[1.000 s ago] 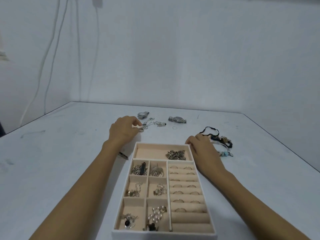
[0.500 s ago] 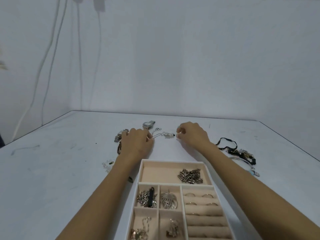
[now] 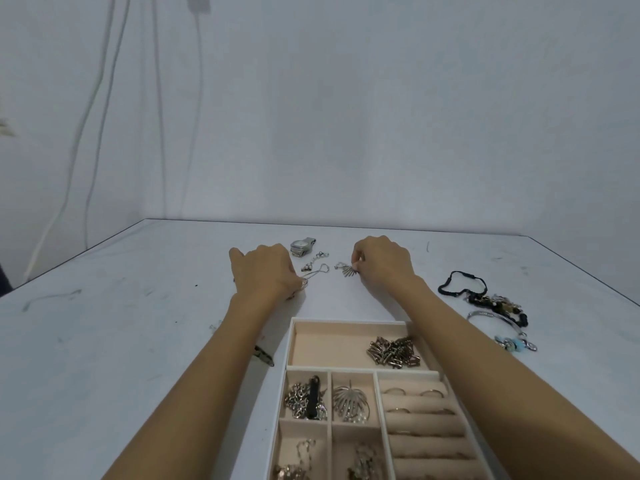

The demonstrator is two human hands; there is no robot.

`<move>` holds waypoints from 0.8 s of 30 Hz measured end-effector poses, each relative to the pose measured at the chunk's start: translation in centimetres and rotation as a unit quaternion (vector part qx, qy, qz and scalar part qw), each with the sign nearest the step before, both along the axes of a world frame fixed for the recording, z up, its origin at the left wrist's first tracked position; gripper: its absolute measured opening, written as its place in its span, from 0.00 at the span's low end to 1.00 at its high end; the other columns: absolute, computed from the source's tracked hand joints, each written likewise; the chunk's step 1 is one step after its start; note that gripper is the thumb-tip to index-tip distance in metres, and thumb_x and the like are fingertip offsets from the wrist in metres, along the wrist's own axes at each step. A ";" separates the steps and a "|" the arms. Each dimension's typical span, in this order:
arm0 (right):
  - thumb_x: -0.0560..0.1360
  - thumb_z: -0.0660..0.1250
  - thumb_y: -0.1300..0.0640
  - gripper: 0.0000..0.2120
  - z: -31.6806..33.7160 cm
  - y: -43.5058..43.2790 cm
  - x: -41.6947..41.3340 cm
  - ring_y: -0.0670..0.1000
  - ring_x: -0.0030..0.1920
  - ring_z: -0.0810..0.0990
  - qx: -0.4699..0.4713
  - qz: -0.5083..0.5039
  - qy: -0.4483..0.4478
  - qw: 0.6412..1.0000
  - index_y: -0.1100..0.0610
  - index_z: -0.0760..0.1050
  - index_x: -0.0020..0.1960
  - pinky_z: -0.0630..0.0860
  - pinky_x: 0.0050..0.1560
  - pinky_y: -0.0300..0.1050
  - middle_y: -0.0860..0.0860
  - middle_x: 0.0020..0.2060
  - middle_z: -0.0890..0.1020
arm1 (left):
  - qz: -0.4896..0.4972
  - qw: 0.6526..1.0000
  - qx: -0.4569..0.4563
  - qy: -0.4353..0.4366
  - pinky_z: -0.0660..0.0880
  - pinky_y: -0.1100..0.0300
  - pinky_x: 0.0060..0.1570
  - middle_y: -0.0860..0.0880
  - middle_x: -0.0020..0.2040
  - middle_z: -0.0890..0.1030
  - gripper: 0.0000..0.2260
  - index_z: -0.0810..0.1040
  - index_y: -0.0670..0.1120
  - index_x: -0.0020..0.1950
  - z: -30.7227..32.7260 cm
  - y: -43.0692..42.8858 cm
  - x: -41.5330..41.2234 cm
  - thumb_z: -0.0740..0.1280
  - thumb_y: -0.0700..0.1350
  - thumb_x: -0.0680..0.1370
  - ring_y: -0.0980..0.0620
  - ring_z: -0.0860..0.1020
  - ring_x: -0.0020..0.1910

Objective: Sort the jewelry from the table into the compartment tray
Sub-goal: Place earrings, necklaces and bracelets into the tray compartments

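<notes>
Both arms extended, knuckles up, left hand (image 3: 266,271) gripping a chain (image 3: 313,275), right hand (image 3: 382,263) pinching an earring (image 3: 348,270).

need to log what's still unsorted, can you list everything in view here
table: one, white, under everything
compartment tray: one, white with pink lining, near centre
watch: one, silver, far table between the hands
thin chain: one, silver, table, at left hand's fingers
fan earring: one, silver, table, at right hand's fingers
bracelets: a pile, black, silver and blue, table right of tray
link chain: one heap, dull silver, tray's far wide compartment
mixed pieces: several, silver and black, tray's small left compartments
rings: several, silver, tray's right rolls
cables: several, white, left wall
left hand: one, beyond tray, holds thin chain
right hand: one, beyond tray, pinches fan earring
</notes>
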State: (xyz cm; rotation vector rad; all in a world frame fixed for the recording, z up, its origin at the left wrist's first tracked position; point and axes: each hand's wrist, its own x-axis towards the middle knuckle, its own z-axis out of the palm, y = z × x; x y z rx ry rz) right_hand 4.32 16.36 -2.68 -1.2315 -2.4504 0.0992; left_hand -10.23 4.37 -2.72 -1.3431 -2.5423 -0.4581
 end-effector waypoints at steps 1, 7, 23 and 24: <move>0.75 0.65 0.61 0.08 0.0 -0.2 0.0 0.55 0.52 0.78 0.009 0.007 -0.007 1.000 0.52 0.79 0.50 0.71 0.46 0.45 0.50 0.51 0.81 | -0.007 1.000 0.003 -0.003 0.57 0.54 0.47 0.52 0.37 0.83 0.06 0.84 0.50 0.42 0.0 -0.1 -0.1 0.69 0.49 0.68 0.50 0.79 0.40; 0.73 0.64 0.64 0.10 0.3 -1.2 0.4 0.55 0.48 0.80 0.046 0.025 -0.033 0.998 0.52 0.80 0.44 0.68 0.41 0.43 0.51 0.48 0.82 | -0.048 0.997 0.013 -0.060 0.58 0.53 0.50 0.53 0.43 0.83 0.05 0.79 0.54 0.42 0.5 -1.1 -0.7 0.64 0.51 0.73 0.50 0.78 0.46; 0.73 0.69 0.56 0.03 3.5 -3.6 5.3 0.48 0.41 0.78 -0.125 0.045 0.266 0.955 0.54 0.82 0.44 0.72 0.41 0.44 0.49 0.40 0.82 | -0.204 0.817 0.374 -0.388 0.69 0.61 0.42 0.51 0.53 0.82 0.05 0.74 0.52 0.41 10.6 -4.7 1.4 0.64 0.45 0.77 0.55 0.78 0.42; 0.74 0.69 0.57 0.03 3.8 -4.0 5.7 0.47 0.39 0.77 -0.151 0.053 0.301 0.940 0.54 0.81 0.44 0.73 0.39 0.43 0.49 0.39 0.82 | -0.216 0.799 0.387 -0.407 0.70 0.60 0.44 0.51 0.52 0.83 0.05 0.72 0.52 0.43 11.3 -5.0 1.8 0.63 0.46 0.78 0.55 0.79 0.43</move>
